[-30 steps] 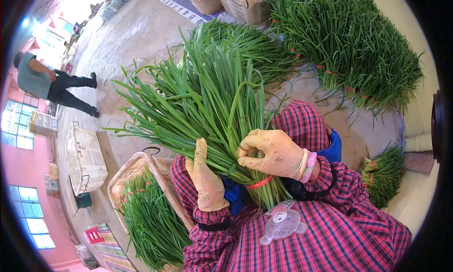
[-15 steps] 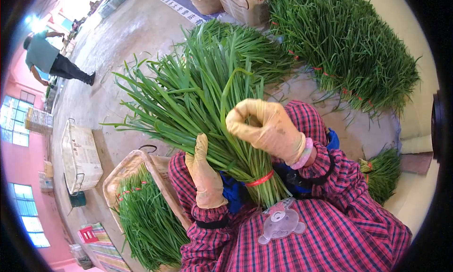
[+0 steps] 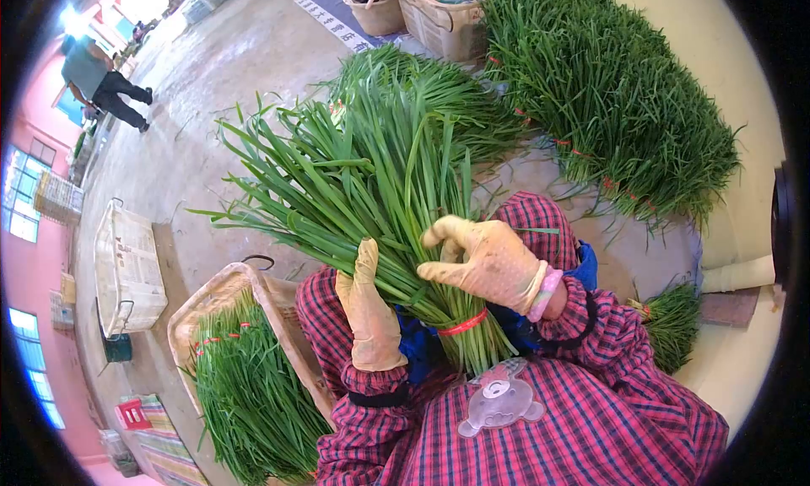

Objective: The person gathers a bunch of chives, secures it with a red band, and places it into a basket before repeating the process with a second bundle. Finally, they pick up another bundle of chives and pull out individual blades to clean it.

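A thick bunch of garlic chives (image 3: 371,182) lies slanted across my lap, its leaves fanning away from me. A red band (image 3: 463,321) wraps its pale stems near the cut ends. My left hand (image 3: 369,313), in a cream glove, holds the bunch from the left side, thumb up, with its other fingers partly hidden. Over the right side of the stems, above the band, is my right hand (image 3: 487,262), gloved too, its thumb and fingers apart with nothing between them. A loose leaf blade (image 3: 540,230) shows just beyond that hand, against my knee.
To the left stands a crate (image 3: 245,275) packed with banded chives (image 3: 257,393), with a white crate (image 3: 131,267) beyond. A large chive pile (image 3: 607,98) lies at right, another pile (image 3: 422,98) ahead. A small bundle (image 3: 671,326) is by the wall. A person (image 3: 101,81) is far left.
My right hand has moved slightly down and right, and its curled, pinched fingers have spread. A loose blade now shows beside it. My left hand keeps its hold. The distant person has walked farther off.
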Motion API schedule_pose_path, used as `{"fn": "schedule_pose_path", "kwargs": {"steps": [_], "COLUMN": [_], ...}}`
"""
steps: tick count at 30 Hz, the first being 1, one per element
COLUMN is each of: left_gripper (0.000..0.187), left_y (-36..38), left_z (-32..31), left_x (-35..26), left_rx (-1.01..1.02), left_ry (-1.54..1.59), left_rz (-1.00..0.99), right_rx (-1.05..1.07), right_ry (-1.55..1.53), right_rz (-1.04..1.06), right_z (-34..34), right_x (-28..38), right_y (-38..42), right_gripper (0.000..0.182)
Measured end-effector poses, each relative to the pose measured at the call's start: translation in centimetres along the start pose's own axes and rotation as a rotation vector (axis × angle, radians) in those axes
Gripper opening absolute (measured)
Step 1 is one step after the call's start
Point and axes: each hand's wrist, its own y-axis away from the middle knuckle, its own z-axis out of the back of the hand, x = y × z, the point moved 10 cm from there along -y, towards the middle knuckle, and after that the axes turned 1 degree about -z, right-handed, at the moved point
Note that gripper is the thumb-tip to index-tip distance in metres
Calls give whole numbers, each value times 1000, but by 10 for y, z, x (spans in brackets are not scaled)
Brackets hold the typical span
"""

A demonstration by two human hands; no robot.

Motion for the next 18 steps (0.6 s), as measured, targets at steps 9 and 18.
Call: {"fn": "schedule_pose_path", "kwargs": {"steps": [9,18], "left_gripper": [27,37], "left_y": [-3,-5], "left_z": [8,11], "left_x": [5,6], "left_rx": [-3,-41], "left_ry": [-1,-62], "left_rz": [-5,-21], "right_rx": [131,171], "right_ry": [-427,-636], "right_rz": [-265,-245], "right_z": [-15,-23], "right_x": [-27,-33], "right_y": [7,17], "right_gripper": [24,19]}}
